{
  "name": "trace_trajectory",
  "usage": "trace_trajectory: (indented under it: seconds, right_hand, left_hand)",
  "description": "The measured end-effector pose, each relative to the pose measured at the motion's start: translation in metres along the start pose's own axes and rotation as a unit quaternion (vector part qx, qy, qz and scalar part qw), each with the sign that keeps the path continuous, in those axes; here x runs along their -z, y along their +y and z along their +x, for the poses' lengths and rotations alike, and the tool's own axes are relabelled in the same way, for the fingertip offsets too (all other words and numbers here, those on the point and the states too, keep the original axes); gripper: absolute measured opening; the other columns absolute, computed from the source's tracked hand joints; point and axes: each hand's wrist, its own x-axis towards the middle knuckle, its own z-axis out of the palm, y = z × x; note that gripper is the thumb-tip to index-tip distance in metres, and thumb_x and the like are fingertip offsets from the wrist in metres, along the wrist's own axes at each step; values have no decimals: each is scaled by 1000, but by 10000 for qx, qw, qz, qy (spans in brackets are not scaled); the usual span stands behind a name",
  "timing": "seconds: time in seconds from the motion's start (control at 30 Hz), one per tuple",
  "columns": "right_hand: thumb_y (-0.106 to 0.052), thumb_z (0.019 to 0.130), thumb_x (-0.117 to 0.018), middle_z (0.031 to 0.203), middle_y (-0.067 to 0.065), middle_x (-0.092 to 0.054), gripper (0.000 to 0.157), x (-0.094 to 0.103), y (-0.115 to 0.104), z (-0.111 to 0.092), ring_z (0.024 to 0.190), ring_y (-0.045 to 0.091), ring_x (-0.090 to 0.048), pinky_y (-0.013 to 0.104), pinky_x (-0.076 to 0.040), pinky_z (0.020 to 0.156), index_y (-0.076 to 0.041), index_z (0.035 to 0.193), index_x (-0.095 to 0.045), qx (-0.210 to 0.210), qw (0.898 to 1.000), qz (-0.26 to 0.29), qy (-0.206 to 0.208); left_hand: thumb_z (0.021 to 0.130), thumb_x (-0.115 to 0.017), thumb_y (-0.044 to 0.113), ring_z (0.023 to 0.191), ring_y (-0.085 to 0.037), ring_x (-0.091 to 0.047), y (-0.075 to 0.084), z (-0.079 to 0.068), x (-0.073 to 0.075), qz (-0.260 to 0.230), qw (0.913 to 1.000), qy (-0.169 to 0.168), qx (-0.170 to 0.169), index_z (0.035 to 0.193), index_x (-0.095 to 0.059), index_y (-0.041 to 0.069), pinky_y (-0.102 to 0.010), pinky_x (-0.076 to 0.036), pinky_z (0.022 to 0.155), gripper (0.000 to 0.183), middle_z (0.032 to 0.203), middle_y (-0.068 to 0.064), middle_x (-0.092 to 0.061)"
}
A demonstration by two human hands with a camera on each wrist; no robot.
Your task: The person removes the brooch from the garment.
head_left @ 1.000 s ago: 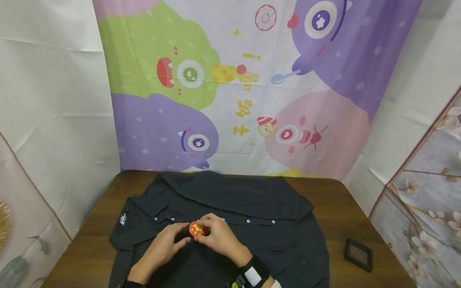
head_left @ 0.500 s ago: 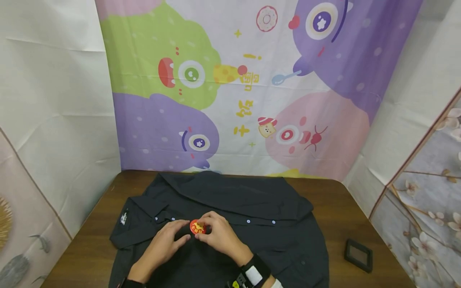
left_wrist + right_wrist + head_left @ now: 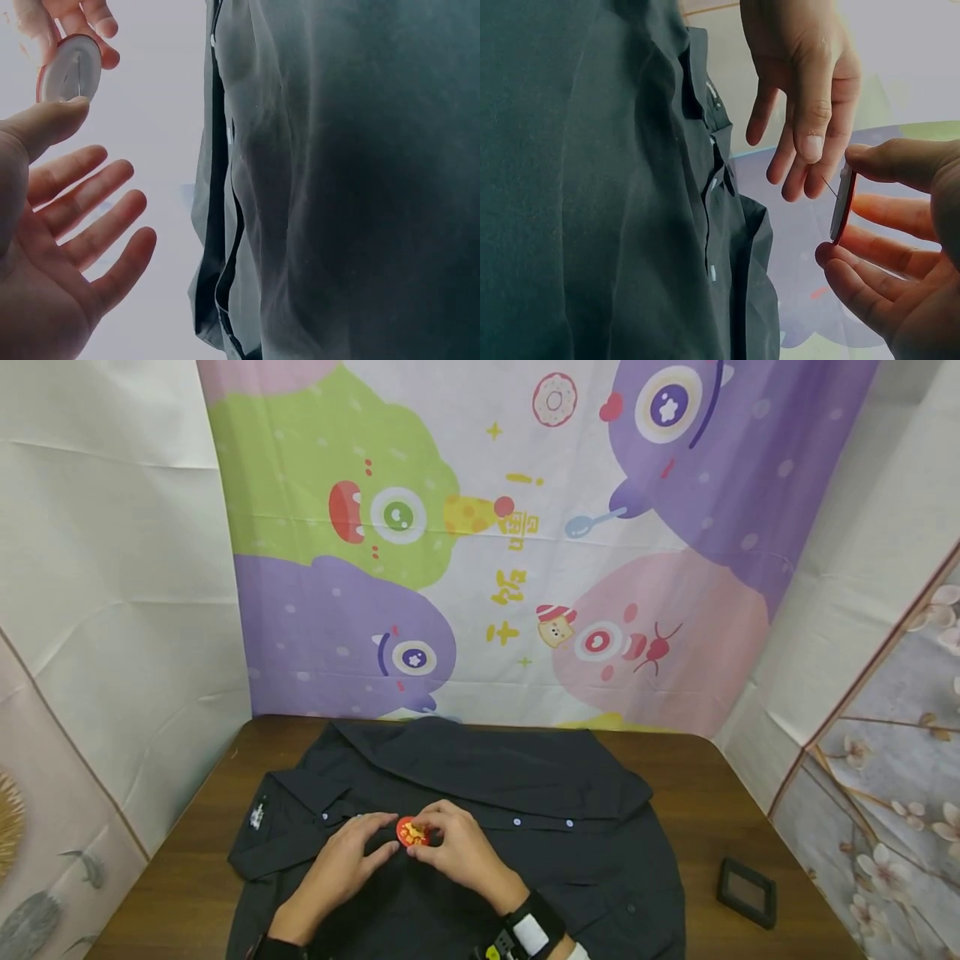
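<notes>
A round red button badge (image 3: 411, 832) with yellow figures on its front is pinched by the rim between the thumb and fingers of my right hand (image 3: 459, 850). Its pale back (image 3: 64, 79) faces down in the left wrist view, and the pin (image 3: 829, 186) sticks out from it at an angle. My left hand (image 3: 347, 862) is just left of the badge, fingers spread and loosely extended, thumb tip close by the pin. Below both hands lies a dark button-front shirt (image 3: 555, 868), its placket running behind the fingers.
The shirt covers much of the brown wooden table (image 3: 708, 777). At the right lies a small black frame (image 3: 747, 893). A cartoon-printed cloth (image 3: 480, 677) hangs behind the table's far edge, and white sheets (image 3: 127, 552) stand at the sides.
The badge has shifted very slightly right and turned a little in my right hand. My left fingertips have moved a touch with it. The shirt and frame look unmoved.
</notes>
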Motion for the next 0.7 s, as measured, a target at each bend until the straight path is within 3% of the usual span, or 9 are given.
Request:
trace_trajectory:
  seconds: [0.17,0.37,0.7]
  right_hand:
    - [-20,75,-77,98,3,-63,27,2,-1,0,83,12,-58,23,-55,69,-8,99,-71,27,9999,133,61]
    - [-20,75,-77,98,3,-63,27,2,3,0,83,12,-59,28,-56,70,-8,98,-71,10,9997,223,90]
    - [-19,75,-77,97,3,-63,26,3,5,-1,84,11,-58,23,-55,69,-7,98,-71,-26,9995,289,126]
  left_hand:
    - [82,-70,25,110,-26,-56,0,0,1,-41,10000,28,-26,115,-63,12,-52,-47,92,36,116,-8,-65]
    - [81,-71,21,110,-25,-56,2,-1,1,-131,9991,227,-325,116,-63,12,-52,-47,91,37,116,-8,-65]
    - [79,-72,19,109,-25,-57,4,-2,0,-259,9976,429,-483,116,-63,13,-52,-49,89,38,115,-8,-65]
